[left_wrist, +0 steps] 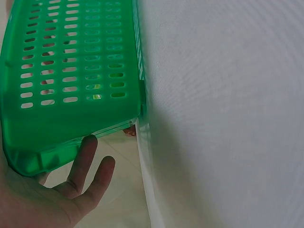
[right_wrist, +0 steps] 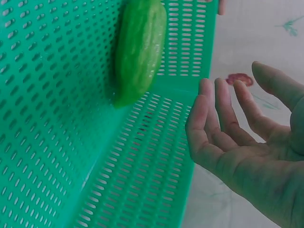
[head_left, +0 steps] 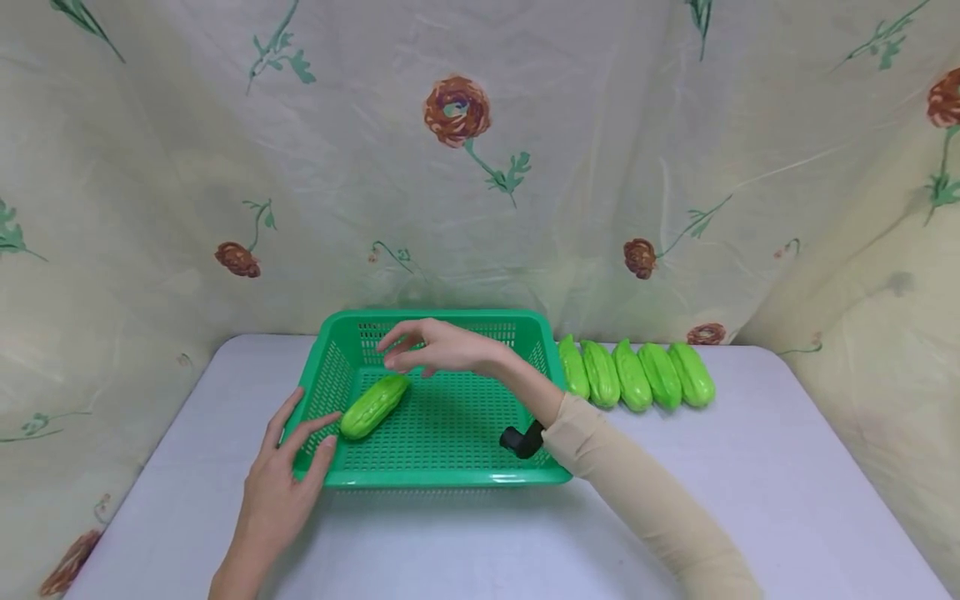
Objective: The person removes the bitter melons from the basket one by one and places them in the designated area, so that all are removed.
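Observation:
A bright green, ridged gourd (head_left: pixel 374 407) lies slantwise in the left part of a green plastic basket (head_left: pixel 450 478). My left hand (head_left: pixel 281 492) rests at the basket's left rim, its fingers spread and its thumb and index finger reaching over the edge. In the left wrist view two fingers (left_wrist: pixel 85 166) extend below the basket's outer wall. Above the far end of the gourd hovers my right hand (head_left: pixel 442 345), fingers loosely bent and holding nothing. In the right wrist view that hand (right_wrist: pixel 247 137) is apart from the gourd (right_wrist: pixel 141 50).
Several similar green gourds (head_left: pixel 632 377) stand in a row on the white table (head_left: pixel 750 500), right of the basket. A flowered curtain (head_left: pixel 337 150) hangs behind and at both sides. A black device (head_left: pixel 522 440) sits at the right wrist, over the basket.

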The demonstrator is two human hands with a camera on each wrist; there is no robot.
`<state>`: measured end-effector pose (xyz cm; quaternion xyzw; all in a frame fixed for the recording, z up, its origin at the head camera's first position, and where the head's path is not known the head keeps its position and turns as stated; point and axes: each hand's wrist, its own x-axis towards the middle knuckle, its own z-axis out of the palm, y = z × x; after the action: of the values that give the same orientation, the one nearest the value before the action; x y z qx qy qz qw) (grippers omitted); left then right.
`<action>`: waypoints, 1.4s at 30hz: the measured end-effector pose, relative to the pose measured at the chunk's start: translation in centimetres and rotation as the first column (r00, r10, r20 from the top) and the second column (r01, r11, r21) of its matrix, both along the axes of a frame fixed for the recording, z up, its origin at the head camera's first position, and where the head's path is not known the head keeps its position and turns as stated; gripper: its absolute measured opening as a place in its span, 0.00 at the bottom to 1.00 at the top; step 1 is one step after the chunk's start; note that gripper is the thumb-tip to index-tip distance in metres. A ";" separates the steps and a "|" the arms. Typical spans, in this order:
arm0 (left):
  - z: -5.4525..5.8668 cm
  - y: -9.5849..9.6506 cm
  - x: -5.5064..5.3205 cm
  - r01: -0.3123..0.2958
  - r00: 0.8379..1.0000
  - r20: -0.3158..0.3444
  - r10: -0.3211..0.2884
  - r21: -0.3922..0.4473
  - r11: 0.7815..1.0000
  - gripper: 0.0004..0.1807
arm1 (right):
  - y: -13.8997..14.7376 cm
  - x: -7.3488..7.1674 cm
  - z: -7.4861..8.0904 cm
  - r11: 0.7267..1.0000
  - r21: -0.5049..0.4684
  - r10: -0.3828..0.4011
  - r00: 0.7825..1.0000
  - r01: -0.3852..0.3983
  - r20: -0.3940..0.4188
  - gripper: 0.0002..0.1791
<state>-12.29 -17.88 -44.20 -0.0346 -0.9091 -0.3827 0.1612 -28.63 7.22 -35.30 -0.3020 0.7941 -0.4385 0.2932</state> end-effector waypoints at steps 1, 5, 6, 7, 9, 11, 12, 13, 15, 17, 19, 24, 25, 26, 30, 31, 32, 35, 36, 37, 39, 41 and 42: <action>0.0 0.0 0.0 0.002 1.000 -0.001 -0.002 0.000 1.000 0.17 | -0.2 -0.1 -0.2 1.000 0.003 0.001 1.000 -0.001 0.001 0.23; -0.1 0.0 0.0 0.007 1.000 -0.005 -0.007 0.002 1.000 0.17 | -1.2 -0.6 -0.7 1.000 0.020 0.008 1.000 -0.008 -0.008 0.23; -0.1 0.0 0.1 0.006 1.000 -0.006 -0.006 0.002 1.000 0.17 | -1.4 -0.7 -0.9 1.000 0.024 0.012 1.000 -0.012 -0.014 0.24; -0.1 0.0 0.0 0.006 1.000 -0.007 -0.006 0.001 1.000 0.17 | -1.6 -0.9 -1.1 1.000 0.024 0.018 1.000 -0.018 -0.018 0.24; 0.0 0.0 0.0 0.005 1.000 -0.007 -0.005 -0.002 1.000 0.17 | -1.9 -1.1 -1.4 0.999 0.026 0.027 0.999 -0.027 -0.027 0.25; 0.0 0.0 0.0 0.005 1.000 -0.006 -0.005 -0.004 1.000 0.17 | -2.2 -1.4 -1.6 0.999 0.027 0.034 0.999 -0.033 -0.036 0.26; 0.1 0.0 0.0 0.004 1.000 -0.005 -0.004 -0.006 1.000 0.17 | -2.3 -1.5 -1.7 0.999 0.025 0.038 0.998 -0.037 -0.042 0.26; 0.1 0.0 0.0 0.005 1.000 -0.004 -0.005 -0.006 1.000 0.17 | -2.4 -1.7 -1.9 0.999 0.027 0.037 0.998 -0.036 -0.051 0.26; 0.1 0.0 0.0 0.005 1.000 0.000 -0.005 -0.006 1.000 0.17 | -2.5 -1.8 -2.1 0.999 0.037 0.031 0.997 -0.028 -0.071 0.26; 0.1 0.0 0.0 0.006 1.000 0.006 -0.006 -0.008 1.000 0.18 | -2.5 -2.0 -2.3 0.999 0.052 0.020 0.995 -0.015 -0.094 0.26; 0.1 0.0 0.0 0.005 1.000 0.007 -0.005 -0.008 1.000 0.18 | -2.5 -2.0 -2.6 0.998 0.066 0.011 0.994 -0.004 -0.104 0.26; 0.0 0.0 0.1 0.005 1.000 0.001 -0.005 -0.007 1.000 0.18 | -2.6 -2.2 -3.0 0.997 0.078 0.016 0.995 -0.008 -0.097 0.26; 0.0 0.0 0.1 0.005 1.000 -0.001 -0.005 -0.007 1.000 0.18 | -2.6 -2.2 -3.1 0.996 0.083 0.017 0.995 -0.009 -0.097 0.27; 0.0 0.0 0.0 0.005 1.000 -0.005 -0.005 -0.007 1.000 0.18 | -2.7 -2.3 -3.2 0.996 0.093 0.021 0.995 -0.012 -0.096 0.27; -0.1 -0.1 0.0 0.008 1.000 -0.008 -0.008 -0.002 1.000 0.17 | -3.0 -2.4 -3.8 0.985 0.171 0.050 0.995 -0.034 -0.085 0.28; 0.0 -0.1 0.0 0.008 1.000 -0.004 -0.008 -0.001 1.000 0.18 | -3.1 -2.4 -3.9 0.981 0.189 0.058 0.995 -0.043 -0.076 0.27; 0.0 -0.1 -0.1 0.009 1.000 0.000 -0.009 -0.001 1.000 0.18 | -3.2 -2.5 -4.0 0.978 0.204 0.065 0.996 -0.050 -0.067 0.27; 0.0 -0.2 -0.2 0.010 1.000 0.014 -0.010 -0.001 1.000 0.18 | -3.2 -2.5 -4.1 0.975 0.215 0.068 0.997 -0.058 -0.041 0.27; 0.0 -0.2 -0.2 0.009 1.000 0.017 -0.009 -0.001 1.000 0.18 | -3.1 -2.5 -4.2 0.975 0.215 0.064 0.997 -0.056 -0.034 0.27; 0.0 -0.2 -0.2 0.009 1.000 0.019 -0.009 -0.002 1.000 0.18 | -3.1 -2.5 -4.2 0.975 0.214 0.062 0.998 -0.055 -0.024 0.27; 0.0 -0.1 -0.2 0.007 1.000 0.019 -0.007 -0.001 1.000 0.18 | -3.1 -2.4 -4.3 0.974 0.219 0.065 0.998 -0.061 -0.010 0.27; 0.0 -0.1 -0.2 0.005 1.000 0.020 -0.005 -0.001 1.000 0.18 | -3.1 -2.4 -4.4 0.971 0.227 0.071 0.997 -0.069 0.001 0.28; 0.0 -0.1 -0.1 0.004 1.000 0.021 -0.004 -0.001 1.000 0.18 | -3.1 -2.4 -4.5 0.970 0.232 0.077 0.997 -0.076 0.004 0.28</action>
<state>-12.42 -17.99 -44.23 -0.0326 -0.9108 -0.3828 0.1509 -31.04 4.12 -39.79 -0.2971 0.8284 -0.3302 0.3411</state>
